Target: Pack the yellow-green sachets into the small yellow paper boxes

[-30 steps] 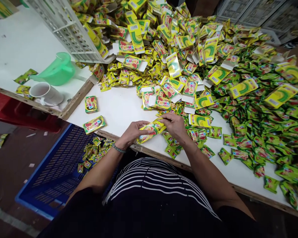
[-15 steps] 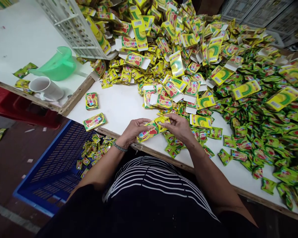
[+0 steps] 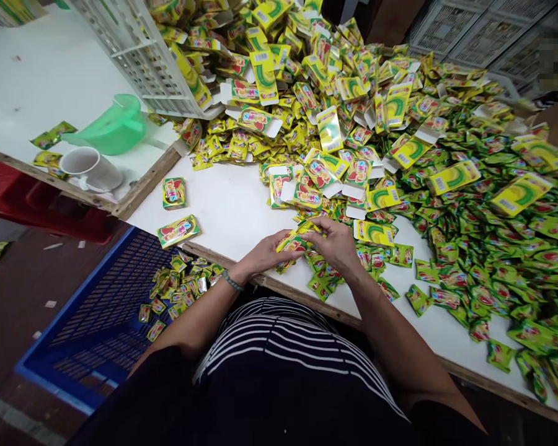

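My left hand [image 3: 268, 254], with a beaded bracelet on its wrist, grips a small yellow-green box [image 3: 291, 245] above the table's front edge. Close against it, my right hand [image 3: 332, 243] pinches a yellow packet [image 3: 310, 228] at the box's right end. The fingers partly cover both items. Two closed boxes, one [image 3: 173, 192] behind the other [image 3: 178, 231], lie on the white table to the left. Beyond my hands, a heap of open-flapped boxes [image 3: 330, 129] rests among yellow packets [image 3: 237, 144]. Many green packets [image 3: 465, 248] are spread to the right.
A blue crate [image 3: 84, 316] with packets inside stands below the table at left. A white mug [image 3: 90, 168], a green scoop [image 3: 116, 127] and a white plastic basket [image 3: 153, 68] are at the upper left. Grey crates [image 3: 465, 28] stand at the back right.
My left hand has moved right, closer to my right hand, and the box between them has shifted right and turned. My fingers now cover more of it.
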The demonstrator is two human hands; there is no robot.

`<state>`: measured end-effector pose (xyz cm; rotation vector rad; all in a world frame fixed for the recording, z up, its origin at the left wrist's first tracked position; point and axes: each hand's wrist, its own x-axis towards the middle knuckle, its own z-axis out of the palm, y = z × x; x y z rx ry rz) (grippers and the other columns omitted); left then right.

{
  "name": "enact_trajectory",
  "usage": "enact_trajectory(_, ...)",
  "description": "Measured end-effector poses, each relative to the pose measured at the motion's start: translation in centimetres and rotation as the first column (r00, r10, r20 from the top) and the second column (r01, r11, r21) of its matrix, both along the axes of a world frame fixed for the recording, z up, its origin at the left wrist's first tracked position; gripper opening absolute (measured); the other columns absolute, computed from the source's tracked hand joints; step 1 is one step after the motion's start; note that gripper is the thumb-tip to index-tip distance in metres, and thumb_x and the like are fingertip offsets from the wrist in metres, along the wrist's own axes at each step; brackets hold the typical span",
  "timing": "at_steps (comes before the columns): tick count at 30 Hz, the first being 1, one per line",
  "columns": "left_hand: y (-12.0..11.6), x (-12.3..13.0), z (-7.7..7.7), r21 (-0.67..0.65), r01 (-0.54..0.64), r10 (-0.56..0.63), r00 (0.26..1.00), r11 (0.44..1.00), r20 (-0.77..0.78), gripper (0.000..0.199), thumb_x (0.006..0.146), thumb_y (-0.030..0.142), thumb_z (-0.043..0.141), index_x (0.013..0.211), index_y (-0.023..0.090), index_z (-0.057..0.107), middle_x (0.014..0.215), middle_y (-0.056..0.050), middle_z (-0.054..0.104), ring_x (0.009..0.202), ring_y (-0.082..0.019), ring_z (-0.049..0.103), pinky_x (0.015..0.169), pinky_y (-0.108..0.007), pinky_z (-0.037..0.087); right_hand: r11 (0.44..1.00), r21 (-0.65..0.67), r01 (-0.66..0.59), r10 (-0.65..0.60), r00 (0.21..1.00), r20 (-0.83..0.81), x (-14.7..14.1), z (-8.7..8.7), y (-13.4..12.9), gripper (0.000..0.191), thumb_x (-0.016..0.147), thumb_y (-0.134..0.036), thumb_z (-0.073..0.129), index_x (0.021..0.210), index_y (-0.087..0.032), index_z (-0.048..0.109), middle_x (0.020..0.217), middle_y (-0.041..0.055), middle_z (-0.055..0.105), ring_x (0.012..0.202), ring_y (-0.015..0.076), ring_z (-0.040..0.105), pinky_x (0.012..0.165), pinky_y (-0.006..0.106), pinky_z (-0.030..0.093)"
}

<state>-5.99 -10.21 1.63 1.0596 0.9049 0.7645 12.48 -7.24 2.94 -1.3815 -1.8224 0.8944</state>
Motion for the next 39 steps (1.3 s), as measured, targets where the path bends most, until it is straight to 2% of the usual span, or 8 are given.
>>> enact_trajectory(2, 0.3, 0.5, 0.0, 0.005, 0.019, -0.019, 1.0, 1.0, 0.021, 0.047, 0.068, 0.039, 0.08, 0.104, 0.014, 0.064, 0.091, -0.002, 0.065, 0.08, -0.012, 0.056, 0.076, -0.026, 0.044, 0.994, 0.097, -0.055, 0.046, 0.994, 0.099, 0.0, 0.4, 0.3, 0.017, 0.081, -0.032, 0.064, 0.093, -0.024, 0.071, 0.093, 0.0044, 0.072, 0.089, 0.0238, 0.065, 0.084, 0.042, 0.052)
enact_trajectory(5, 0.3, 1.2, -0.1, -0.051, -0.051, 0.057, 0.992, 0.997, 0.11, 0.046, 0.063, 0.04, 0.083, 0.093, 0.013, 0.062, 0.087, -0.001, 0.063, 0.081, -0.013, 0.055, 0.077, -0.026, 0.043, 0.964, 0.212, -0.159, 0.11, 0.968, 0.225, 0.0, 1.2, 0.3, 0.017, 0.084, -0.029, 0.062, 0.098, -0.024, 0.071, 0.099, 0.0068, 0.069, 0.097, 0.0258, 0.063, 0.089, 0.045, 0.051)
enact_trajectory(8, -0.1, 1.6, -0.4, -0.118, -0.117, 0.135, 0.978, 0.986, 0.157, 0.045, 0.06, 0.038, 0.084, 0.089, 0.013, 0.061, 0.083, 0.001, 0.062, 0.074, -0.011, 0.054, 0.074, -0.025, 0.043, 0.95, 0.261, -0.173, 0.115, 0.968, 0.223, 0.3, 1.6, 0.1, 0.023, 0.088, -0.029, 0.057, 0.107, -0.024, 0.07, 0.106, 0.0089, 0.068, 0.103, 0.0259, 0.062, 0.092, 0.046, 0.05)
enact_trajectory(14, -1.4, 0.6, -1.2, -0.12, -0.172, 0.182, 0.98, 0.978, 0.076, 0.041, 0.061, 0.038, 0.083, 0.085, 0.013, 0.062, 0.078, 0.001, 0.061, 0.069, -0.01, 0.053, 0.069, -0.025, 0.042, 0.956, 0.105, -0.275, 0.251, 0.947, 0.2, -0.3, 1.3, -0.6, 0.015, 0.088, -0.029, 0.059, 0.093, -0.022, 0.072, 0.088, 0.0053, 0.073, 0.081, 0.0211, 0.064, 0.078, 0.037, 0.05)
enact_trajectory(20, -1.6, -0.6, -0.9, 0.019, -0.065, 0.064, 0.997, 0.998, 0.04, 0.039, 0.07, 0.037, 0.078, 0.1, 0.014, 0.067, 0.099, -0.006, 0.067, 0.094, -0.017, 0.058, 0.091, -0.033, 0.044, 0.91, 0.116, -0.398, 0.306, 0.833, 0.46, -2.0, 2.3, 0.0, 0.016, 0.087, -0.022, 0.059, 0.081, -0.023, 0.074, 0.077, 0.0058, 0.07, 0.082, 0.0224, 0.059, 0.08, 0.038, 0.039)
enact_trajectory(26, -1.5, -1.2, -0.7, 0.005, -0.037, 0.038, 0.999, 0.999, -0.036, 0.039, 0.072, 0.039, 0.075, 0.1, 0.013, 0.067, 0.094, -0.006, 0.068, 0.088, -0.017, 0.06, 0.082, -0.032, 0.046, 0.9, 0.104, -0.423, 0.309, 0.788, 0.532, -3.0, 2.9, 0.7, 0.015, 0.084, -0.017, 0.061, 0.08, -0.022, 0.075, 0.08, 0.0063, 0.068, 0.088, 0.0223, 0.058, 0.081, 0.038, 0.035)
enact_trajectory(32, -1.5, -1.3, -0.6, -0.021, -0.085, 0.084, 0.996, 0.996, -0.03, 0.037, 0.067, 0.041, 0.079, 0.088, 0.013, 0.064, 0.08, 0.0, 0.064, 0.073, -0.011, 0.056, 0.069, -0.025, 0.043, 0.927, 0.066, -0.37, 0.319, 0.867, 0.382, -1.9, 2.3, 1.1, 0.008, 0.079, -0.024, 0.072, 0.086, -0.025, 0.074, 0.099, 0.0048, 0.071, 0.101, 0.0244, 0.06, 0.091, 0.043, 0.033)
enact_trajectory(39, -1.3, -1.4, -0.7, -0.099, -0.061, 0.066, 0.997, 0.993, 0.044, 0.041, 0.064, 0.039, 0.083, 0.087, 0.012, 0.063, 0.08, -0.002, 0.066, 0.071, -0.011, 0.058, 0.068, -0.025, 0.045, 0.921, -0.004, -0.389, 0.357, 0.84, 0.409, -1.7, 2.2, 1.5, 0.01, 0.075, -0.021, 0.074, 0.084, -0.026, 0.073, 0.089, 0.0033, 0.073, 0.103, 0.0276, 0.06, 0.092, 0.047, 0.032)
